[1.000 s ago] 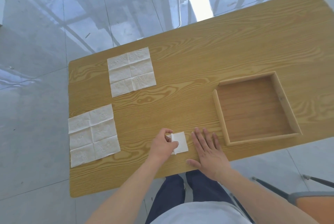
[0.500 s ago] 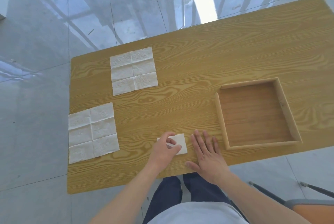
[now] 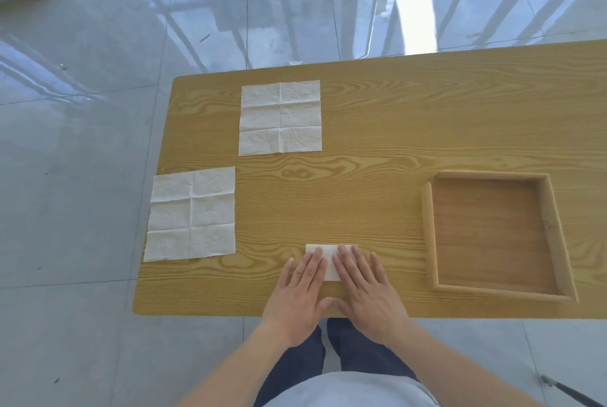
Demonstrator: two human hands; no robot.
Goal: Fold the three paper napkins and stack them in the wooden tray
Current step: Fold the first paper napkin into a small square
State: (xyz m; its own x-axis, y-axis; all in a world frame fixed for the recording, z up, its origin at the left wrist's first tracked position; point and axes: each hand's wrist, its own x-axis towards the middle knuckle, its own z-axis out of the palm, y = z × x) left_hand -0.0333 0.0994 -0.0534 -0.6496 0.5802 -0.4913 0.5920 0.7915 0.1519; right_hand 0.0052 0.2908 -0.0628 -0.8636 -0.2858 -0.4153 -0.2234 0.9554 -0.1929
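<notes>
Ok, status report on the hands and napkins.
Left hand and right hand flat on folded napkin. Two napkins unfolded. Wooden tray empty, path clear.

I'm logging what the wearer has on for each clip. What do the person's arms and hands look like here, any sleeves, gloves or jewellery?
Both forearms are bare up to the bottom edge of the picture, with no sleeve in view. The left hand and right hand are bare too: no gloves, and no watch, ring or bracelet that I can see. Below them show a light top and dark blue trousers.
</notes>
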